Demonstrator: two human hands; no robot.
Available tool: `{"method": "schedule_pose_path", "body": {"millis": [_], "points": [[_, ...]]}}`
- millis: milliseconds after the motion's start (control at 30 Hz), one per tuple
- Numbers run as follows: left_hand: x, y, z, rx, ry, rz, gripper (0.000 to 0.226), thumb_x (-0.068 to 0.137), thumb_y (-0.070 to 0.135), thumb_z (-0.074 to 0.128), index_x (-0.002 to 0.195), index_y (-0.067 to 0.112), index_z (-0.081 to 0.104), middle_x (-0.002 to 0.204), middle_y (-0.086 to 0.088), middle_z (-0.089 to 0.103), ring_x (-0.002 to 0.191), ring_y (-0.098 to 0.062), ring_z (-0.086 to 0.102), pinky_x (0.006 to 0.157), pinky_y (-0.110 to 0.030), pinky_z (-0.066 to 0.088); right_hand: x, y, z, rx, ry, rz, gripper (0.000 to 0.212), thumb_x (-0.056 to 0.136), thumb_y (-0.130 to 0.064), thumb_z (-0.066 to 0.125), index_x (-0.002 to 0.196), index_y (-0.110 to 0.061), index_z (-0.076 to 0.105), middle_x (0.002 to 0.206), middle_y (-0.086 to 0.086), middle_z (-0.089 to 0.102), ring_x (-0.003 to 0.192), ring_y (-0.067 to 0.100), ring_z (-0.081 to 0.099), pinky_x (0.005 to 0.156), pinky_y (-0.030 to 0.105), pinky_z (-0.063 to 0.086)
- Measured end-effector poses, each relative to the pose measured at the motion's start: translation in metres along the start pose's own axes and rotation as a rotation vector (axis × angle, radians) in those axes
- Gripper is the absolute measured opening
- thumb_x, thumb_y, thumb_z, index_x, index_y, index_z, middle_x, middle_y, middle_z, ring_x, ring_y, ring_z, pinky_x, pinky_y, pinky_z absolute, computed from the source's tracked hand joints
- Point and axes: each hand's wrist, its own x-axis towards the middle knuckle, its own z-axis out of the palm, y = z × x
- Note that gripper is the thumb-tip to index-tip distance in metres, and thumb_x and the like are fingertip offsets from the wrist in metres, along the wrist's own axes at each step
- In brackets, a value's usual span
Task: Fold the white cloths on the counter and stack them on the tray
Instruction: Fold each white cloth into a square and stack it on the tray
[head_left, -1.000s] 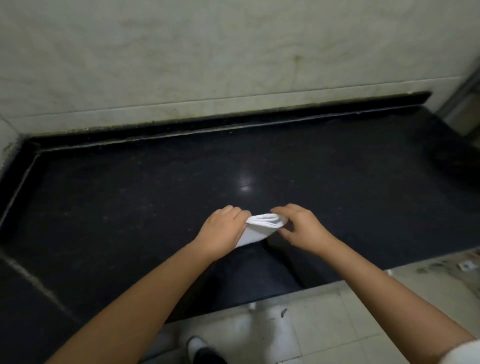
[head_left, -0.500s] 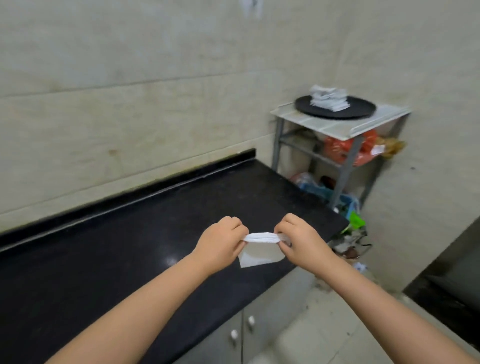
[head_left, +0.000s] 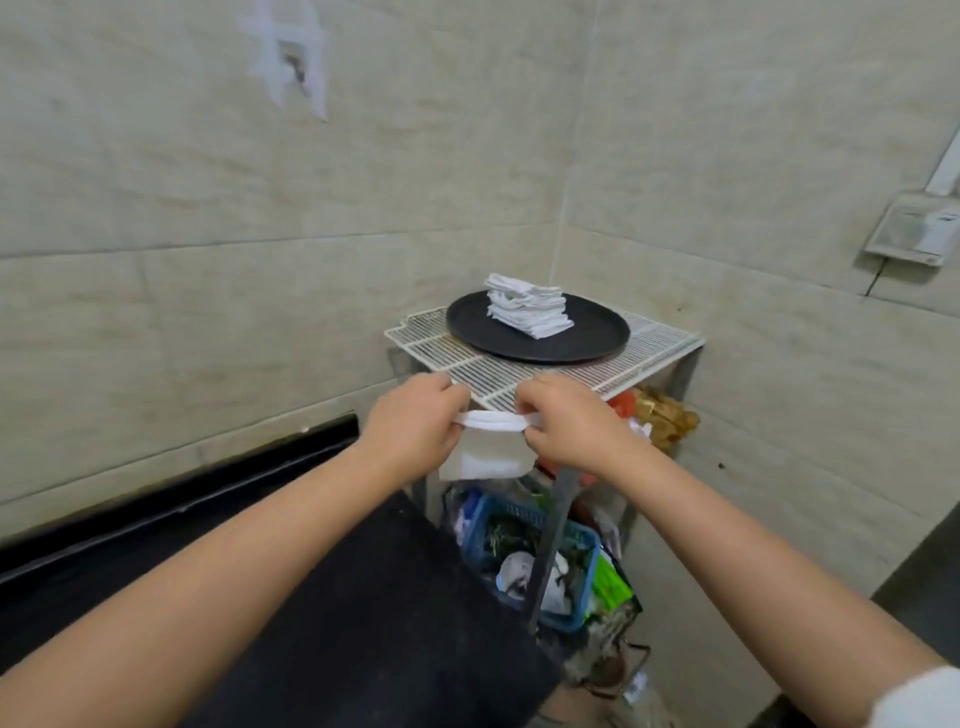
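A folded white cloth (head_left: 491, 452) hangs in the air between my hands, its top edge stretched level. My left hand (head_left: 410, 428) pinches its left corner and my right hand (head_left: 569, 428) pinches its right corner. Beyond them a round black tray (head_left: 587, 340) lies on a white wire rack (head_left: 457, 364), and a stack of folded white cloths (head_left: 525, 306) sits on the tray's left half. My hands are in front of and slightly below the rack's near edge. The black counter (head_left: 322, 597) shows at lower left with no cloth on its visible part.
The rack stands in the room's corner against beige tiled walls. Under it are a blue basket (head_left: 524, 551) of clutter, orange bags (head_left: 660, 415) and loose packets on the floor. A grey metal leg (head_left: 550, 545) runs down in front of the basket.
The view has swung right from the counter to the corner rack. Both hands have carried the folded cloth off the counter and up toward the tray, which now looks much closer.
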Motion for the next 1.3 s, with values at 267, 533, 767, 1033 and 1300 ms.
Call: {"method": "schedule_pose_path", "body": {"millis": [267,533,767,1033,1300], "points": [[0.170,0.013,0.015,0.116,-0.010,-0.120,0.022,0.088,0.015,0.047,0.107,0.009,0.056,0.111,-0.012,0.055,0.105,-0.032,0.052,0.075,-0.034,0.041,0.114,0.134,-0.036,0.038,-0.002,-0.004,0.016,0.074,-0.004,0.054,0.078,-0.019,0.054,0.084,0.006,0.059,0.079,0.023,0.051,0.065,0.029,0.038],[0.323,0.013,0.041,0.245,0.079,-0.403,0.019,0.086,0.013,0.048,0.102,0.008,0.055,0.104,-0.014,0.059,0.097,-0.033,0.053,0.065,-0.032,0.034,0.251,0.259,-0.054,0.151,0.082,-0.188,0.014,0.075,-0.001,0.053,0.081,-0.013,0.058,0.087,0.010,0.062,0.083,0.026,0.055,0.067,0.032,0.042],[0.409,-0.018,0.075,0.512,0.308,-0.290,0.032,0.040,-0.003,0.079,0.062,0.005,0.058,0.055,-0.010,0.056,0.054,-0.027,0.057,0.039,-0.018,0.031,0.366,0.318,-0.019,0.269,0.369,-0.288,0.017,0.076,0.005,0.050,0.086,0.000,0.062,0.094,0.018,0.061,0.094,0.033,0.052,0.070,0.033,0.036],[0.390,-0.013,0.162,0.293,-0.247,-0.470,0.027,0.092,0.012,0.042,0.115,0.006,0.054,0.117,-0.011,0.056,0.112,-0.027,0.048,0.076,-0.035,0.040,0.345,0.355,0.080,0.212,0.059,-0.402,0.018,0.079,0.005,0.049,0.090,0.001,0.062,0.095,0.017,0.061,0.094,0.033,0.053,0.078,0.039,0.042],[0.377,0.000,0.165,0.232,-0.225,-0.428,0.034,0.092,0.024,0.046,0.123,0.011,0.054,0.121,-0.006,0.056,0.112,-0.024,0.049,0.087,-0.035,0.043,0.334,0.370,0.076,0.249,-0.066,-0.395,0.022,0.083,-0.010,0.054,0.104,-0.008,0.062,0.108,0.007,0.059,0.105,0.024,0.051,0.088,0.031,0.040]]}}
